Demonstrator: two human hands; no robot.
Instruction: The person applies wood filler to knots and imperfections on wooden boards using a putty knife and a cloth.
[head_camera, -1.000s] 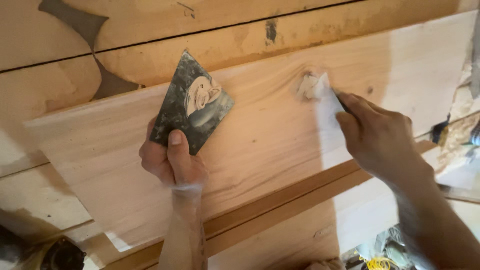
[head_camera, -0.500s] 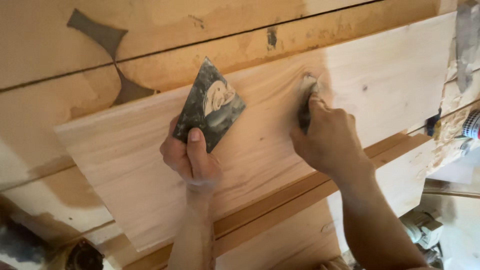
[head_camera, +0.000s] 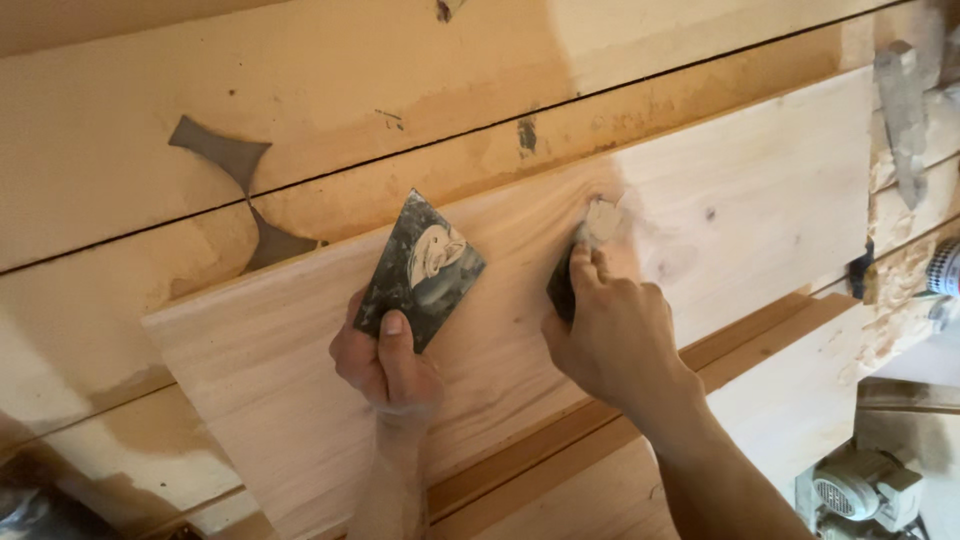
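Note:
My left hand (head_camera: 385, 365) grips a dark square metal plate (head_camera: 415, 272) by its lower corner; a lump of pale filler paste (head_camera: 432, 252) lies on its face. My right hand (head_camera: 610, 335) holds a small putty knife (head_camera: 572, 272) and presses its pale-smeared blade against a knot (head_camera: 603, 218) in a light pine board (head_camera: 760, 190). A patch of filler covers the knot. Both hands rest against this board, the plate a hand's width left of the knife.
Older yellowish wall boards (head_camera: 300, 90) with a dark seam run above. A brown grooved strip (head_camera: 760, 330) and another pale board lie below. A grey machine (head_camera: 860, 490) stands at the bottom right, and rough crumbly material (head_camera: 900, 270) is at the right edge.
My right hand swept the knife leftward over the knot and turned, now pushing up from below it. The view shifted, so board and left hand sit lower and further right.

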